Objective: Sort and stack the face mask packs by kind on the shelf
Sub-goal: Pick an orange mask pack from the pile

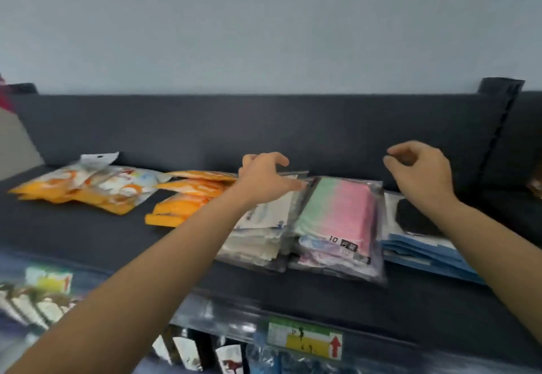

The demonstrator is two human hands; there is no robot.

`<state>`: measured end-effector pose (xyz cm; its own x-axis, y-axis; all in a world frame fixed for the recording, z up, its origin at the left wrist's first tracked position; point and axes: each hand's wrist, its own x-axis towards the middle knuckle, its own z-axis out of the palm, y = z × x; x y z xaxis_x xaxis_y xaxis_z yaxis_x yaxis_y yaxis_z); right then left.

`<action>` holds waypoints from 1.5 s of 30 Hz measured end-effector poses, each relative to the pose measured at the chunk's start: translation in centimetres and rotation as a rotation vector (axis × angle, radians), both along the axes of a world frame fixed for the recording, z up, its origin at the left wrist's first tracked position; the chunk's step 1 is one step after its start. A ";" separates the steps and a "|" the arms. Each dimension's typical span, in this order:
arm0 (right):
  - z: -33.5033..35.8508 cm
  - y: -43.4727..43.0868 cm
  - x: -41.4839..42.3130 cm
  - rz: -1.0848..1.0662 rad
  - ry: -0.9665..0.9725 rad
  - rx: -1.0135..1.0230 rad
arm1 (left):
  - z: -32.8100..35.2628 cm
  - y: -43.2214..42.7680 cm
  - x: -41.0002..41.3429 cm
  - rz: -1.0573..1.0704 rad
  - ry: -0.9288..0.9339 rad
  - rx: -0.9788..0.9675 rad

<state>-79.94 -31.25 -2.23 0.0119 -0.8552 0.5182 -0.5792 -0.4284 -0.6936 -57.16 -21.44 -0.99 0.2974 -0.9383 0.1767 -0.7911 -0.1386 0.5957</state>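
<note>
Five piles line the shelf (88, 235); my left hand (264, 178) rests fingers loose on the white stack (261, 227), right hand (419, 169) hovers empty; next, squaring the pink-green pack (337, 209).

A shop: packs stacked on shelf (88, 235), price label (305, 340).

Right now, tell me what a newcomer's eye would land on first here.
The pink and green pack tops a pile at the middle of the dark shelf. The left hand touches the white pile beside it, while the right hand hangs empty above the blue pile. Orange packs sprawl at far left.
</note>
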 end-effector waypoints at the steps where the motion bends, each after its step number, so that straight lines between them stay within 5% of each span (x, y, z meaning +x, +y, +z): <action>1: 0.5 0.6 2.3 0.058 -0.010 -0.045 | 0.1 1.2 1.5 0.036 0.012 -0.009; 9: 2.5 10.3 22.8 0.449 -0.058 -0.120 | 0.3 13.8 18.3 0.333 0.119 -0.052; 14: 1.8 15.5 35.5 0.557 -0.183 0.292 | -1.3 21.9 29.5 0.430 0.217 -0.004; 20: -0.1 17.6 45.5 0.492 -0.119 0.610 | -2.3 26.4 40.0 0.463 0.226 0.032; 31: -3.2 8.1 54.2 0.232 -0.113 0.884 | -3.1 17.0 47.1 0.333 0.095 0.018; 39: -3.8 7.7 54.3 0.123 -0.367 0.880 | -4.3 8.7 44.6 0.151 -0.062 0.188; 45: -2.7 9.1 53.8 0.076 -0.512 0.793 | -3.0 6.9 45.0 0.096 0.016 0.262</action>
